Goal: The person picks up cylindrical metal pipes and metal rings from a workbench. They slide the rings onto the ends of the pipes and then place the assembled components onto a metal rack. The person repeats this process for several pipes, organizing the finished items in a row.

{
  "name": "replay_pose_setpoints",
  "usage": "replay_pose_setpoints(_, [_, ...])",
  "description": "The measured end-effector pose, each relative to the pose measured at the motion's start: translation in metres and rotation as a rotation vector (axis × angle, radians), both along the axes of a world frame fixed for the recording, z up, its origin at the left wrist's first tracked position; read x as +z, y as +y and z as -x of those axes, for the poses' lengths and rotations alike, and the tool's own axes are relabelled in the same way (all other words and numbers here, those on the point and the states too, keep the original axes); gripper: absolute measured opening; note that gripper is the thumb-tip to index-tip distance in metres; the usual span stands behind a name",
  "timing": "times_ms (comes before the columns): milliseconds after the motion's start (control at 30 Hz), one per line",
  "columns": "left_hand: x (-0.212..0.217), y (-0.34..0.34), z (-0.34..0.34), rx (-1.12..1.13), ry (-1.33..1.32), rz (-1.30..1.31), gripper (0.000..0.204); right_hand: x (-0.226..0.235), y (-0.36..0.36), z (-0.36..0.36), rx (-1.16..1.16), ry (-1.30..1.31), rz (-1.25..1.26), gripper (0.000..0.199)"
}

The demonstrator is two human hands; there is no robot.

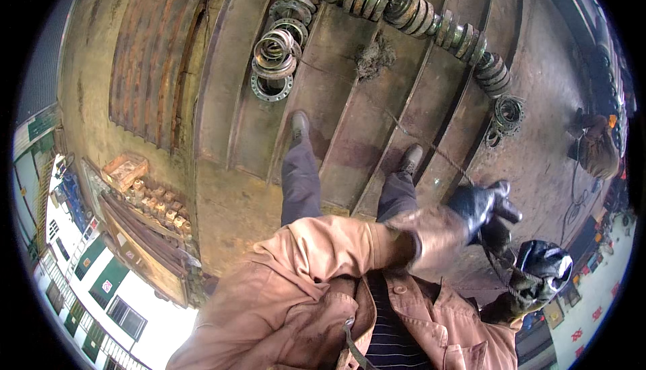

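Note:
A dark rope [449, 159] rises from the floor plates to my hands, on the right side of the view. My left hand [486, 212], in a black glove, reaches across my body with its fingers partly curled round the rope; the glove hides the grip itself. Below it, the rope hangs in a short slanting length to my right hand [540, 274]. That hand, also in a shiny black glove, is closed on the rope beside my right hip. Where the rope leaves the right hand cannot be made out.
My feet stand among raised ribs on a large steel plate [350, 128]. Metal flanges [272, 87] and a row of ring-shaped parts [404, 10] lie ahead, with tangled wire [375, 58] nearer. Coiled wire [508, 116] lies right. Another person [595, 146] crouches at far right.

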State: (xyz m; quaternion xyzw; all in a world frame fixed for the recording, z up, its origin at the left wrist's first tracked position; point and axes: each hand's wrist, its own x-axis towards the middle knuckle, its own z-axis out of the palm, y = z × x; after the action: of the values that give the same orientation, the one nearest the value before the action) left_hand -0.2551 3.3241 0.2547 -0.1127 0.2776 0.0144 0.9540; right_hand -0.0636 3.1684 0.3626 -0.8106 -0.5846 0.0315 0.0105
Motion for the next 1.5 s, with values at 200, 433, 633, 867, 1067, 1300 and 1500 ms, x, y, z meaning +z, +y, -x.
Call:
replay_pose_setpoints(200, [0.011,-0.040,-0.030,0.057,0.057,-0.335,0.037,0.004,-0.011,-0.029,0.111,-0.382,0.360,0.016])
replay_pose_setpoints(433, [-0.104,-0.052,-0.070,-0.186,0.108,-0.124,0.059,-0.021,-0.028,-0.020,-0.654,1.128,-0.349,0.028])
replay_pose_setpoints(633, [-0.217,-0.062,-0.031,0.074,0.147,0.012,0.055,-0.133,0.013,-0.053,-0.576,1.513,0.533,0.032])
replay_pose_setpoints(867, [-0.282,-0.069,-0.024,-0.319,0.584,0.001,0.057,-0.270,-0.005,-0.052,-0.661,1.320,0.671,0.020])
replay_pose_setpoints(1067, [-0.372,-0.165,0.013,-0.682,0.847,-0.424,0.041,-0.339,-0.021,-0.061,-0.883,1.276,0.902,0.020])
replay_pose_setpoints(1300, [-0.414,-0.167,0.110,-1.604,0.721,-1.065,0.035,-0.478,-0.039,-0.016,-0.039,0.844,1.215,0.035])
replay_pose_setpoints(1500, [-0.372,-0.105,0.110,-1.772,0.735,-1.513,0.052,-0.529,-0.007,0.016,0.124,0.646,1.070,0.023])
